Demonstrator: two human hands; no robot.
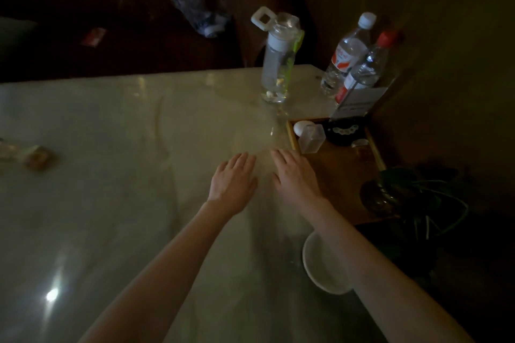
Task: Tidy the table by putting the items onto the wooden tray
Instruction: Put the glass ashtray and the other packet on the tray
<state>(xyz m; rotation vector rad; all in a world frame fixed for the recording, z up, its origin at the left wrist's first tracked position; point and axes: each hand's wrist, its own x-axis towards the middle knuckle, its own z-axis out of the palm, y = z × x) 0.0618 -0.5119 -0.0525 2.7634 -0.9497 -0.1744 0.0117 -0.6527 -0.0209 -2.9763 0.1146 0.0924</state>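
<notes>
2 bare hands are seen laid flat, palms down, on a pale marble-patterned table (111,175) in a dimly lit room. The left hand (232,182) and the right hand (295,175) are placed side by side, just apart, with fingers extended and loosely spread; nothing is gripped by either. The right hand is positioned just beside the near-left edge of the wooden tray (342,175), which is set at the table's right side. On the tray's far end, a white egg (302,127) is seen touching a clear plastic box (311,139), and a dark round dish (344,132) is placed to their right; a white card (359,103) is propped at the tray's far edge. A potted plant (412,192) is seen at the tray's near-right corner. Beyond the tray, a clear drinking bottle (278,61) with a white loop lid is stood upright on the table, and 2 plastic water bottles are stood near the far-right corner, 1 white-capped (345,53) and 1 red-capped (367,64). A white bowl (324,264) is left on the table beneath the right forearm, and a small brownish item (39,157), too blurred to identify, is seen near the left edge.
</notes>
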